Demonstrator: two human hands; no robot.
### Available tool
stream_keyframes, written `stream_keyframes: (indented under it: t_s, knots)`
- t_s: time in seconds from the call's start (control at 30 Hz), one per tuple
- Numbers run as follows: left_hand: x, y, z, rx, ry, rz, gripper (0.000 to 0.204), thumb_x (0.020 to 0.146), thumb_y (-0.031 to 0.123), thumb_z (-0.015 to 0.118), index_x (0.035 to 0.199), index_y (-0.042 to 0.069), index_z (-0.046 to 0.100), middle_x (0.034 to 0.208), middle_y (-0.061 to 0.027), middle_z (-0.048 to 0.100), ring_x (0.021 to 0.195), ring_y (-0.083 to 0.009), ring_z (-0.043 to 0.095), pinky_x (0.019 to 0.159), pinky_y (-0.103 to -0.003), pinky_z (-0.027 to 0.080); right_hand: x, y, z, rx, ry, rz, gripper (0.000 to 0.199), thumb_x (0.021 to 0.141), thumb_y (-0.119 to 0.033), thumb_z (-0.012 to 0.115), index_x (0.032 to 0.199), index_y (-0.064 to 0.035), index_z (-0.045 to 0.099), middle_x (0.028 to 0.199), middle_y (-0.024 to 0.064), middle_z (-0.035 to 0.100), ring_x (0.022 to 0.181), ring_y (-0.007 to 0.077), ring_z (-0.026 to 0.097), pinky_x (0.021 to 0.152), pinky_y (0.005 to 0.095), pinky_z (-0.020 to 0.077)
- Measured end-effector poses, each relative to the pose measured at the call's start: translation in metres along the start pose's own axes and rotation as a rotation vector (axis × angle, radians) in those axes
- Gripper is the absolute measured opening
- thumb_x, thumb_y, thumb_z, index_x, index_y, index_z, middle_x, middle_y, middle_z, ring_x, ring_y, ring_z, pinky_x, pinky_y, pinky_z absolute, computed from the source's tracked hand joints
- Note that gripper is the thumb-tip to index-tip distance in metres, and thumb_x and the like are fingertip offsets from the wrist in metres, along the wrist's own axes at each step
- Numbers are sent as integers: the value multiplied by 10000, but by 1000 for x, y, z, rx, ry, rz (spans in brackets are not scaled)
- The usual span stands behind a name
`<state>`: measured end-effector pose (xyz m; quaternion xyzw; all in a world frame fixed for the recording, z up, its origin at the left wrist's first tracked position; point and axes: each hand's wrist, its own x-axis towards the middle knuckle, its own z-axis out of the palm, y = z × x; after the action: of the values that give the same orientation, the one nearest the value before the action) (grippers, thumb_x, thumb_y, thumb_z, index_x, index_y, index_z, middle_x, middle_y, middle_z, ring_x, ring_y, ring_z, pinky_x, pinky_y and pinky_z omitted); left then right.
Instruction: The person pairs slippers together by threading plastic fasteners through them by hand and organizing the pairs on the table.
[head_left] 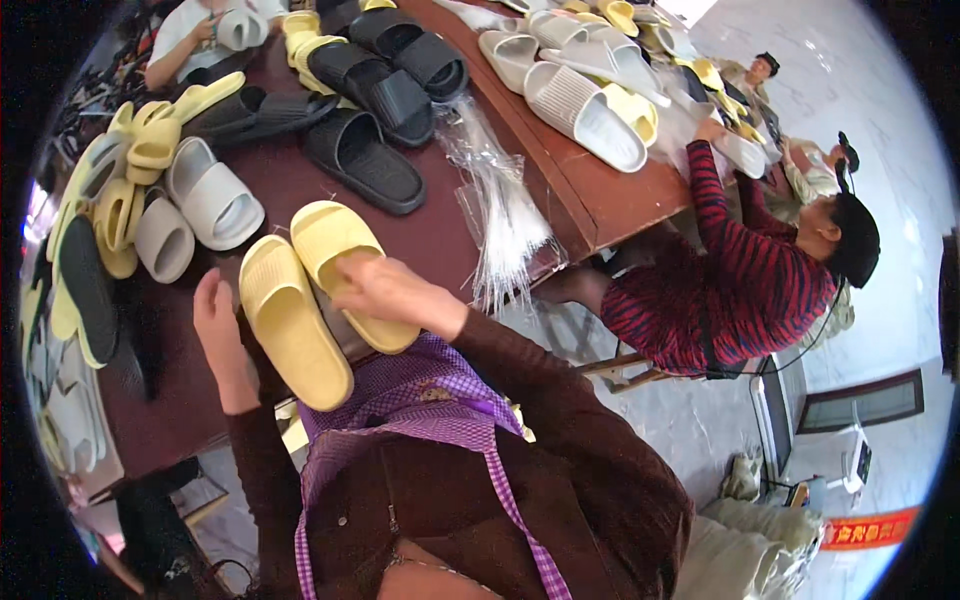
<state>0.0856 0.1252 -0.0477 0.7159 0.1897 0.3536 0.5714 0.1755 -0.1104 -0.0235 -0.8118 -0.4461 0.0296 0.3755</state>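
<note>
Two yellow slippers lie side by side at the table's near edge, toes pointing away from me. The left yellow slipper (292,322) has a ribbed strap, and its heel reaches over my purple checked apron. My right hand (395,292) is on the right yellow slipper (332,232), fingers tucked in at the strap's opening and gripping there; the fingertips are hidden. Just left of the pair, my left hand (218,325) is raised with its fingers stretched out, holding nothing.
Grey slippers (215,195), black slippers (365,160) and more yellow ones crowd the dark red table (165,345). Clear plastic bags (500,215) lie to the right. A co-worker in a striped top (720,290) sits at the adjoining table; another person (185,45) is across from me.
</note>
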Motion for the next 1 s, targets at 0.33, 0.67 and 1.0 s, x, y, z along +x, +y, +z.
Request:
stream_keyframes:
  t_s: [0.33,0.67,1.0]
  knots:
    - [-43,-7,-4,-229,-21,-269,244,916,158,524,1102,6,562,981,-10,579,826,-73,530,713,-207,425,24,-16,35,-108,48,42,316,782,-247,612,888,47,565,865,235,577,797,371,591,699,414,485]
    - [-56,65,-27,-257,-42,-93,273,914,133,513,1154,3,532,1063,-46,581,878,-95,531,755,-225,431,9,-10,-12,-167,178,-154,149,709,-40,575,838,28,543,868,182,577,734,356,597,654,419,504]
    - [-16,238,13,-667,-685,907,1141,667,496,764,1427,-9,79,1076,-169,543,783,-192,557,697,-287,471,-11,-19,-106,-407,11,-276,202,678,88,577,875,56,609,831,172,615,634,231,630,556,304,561]
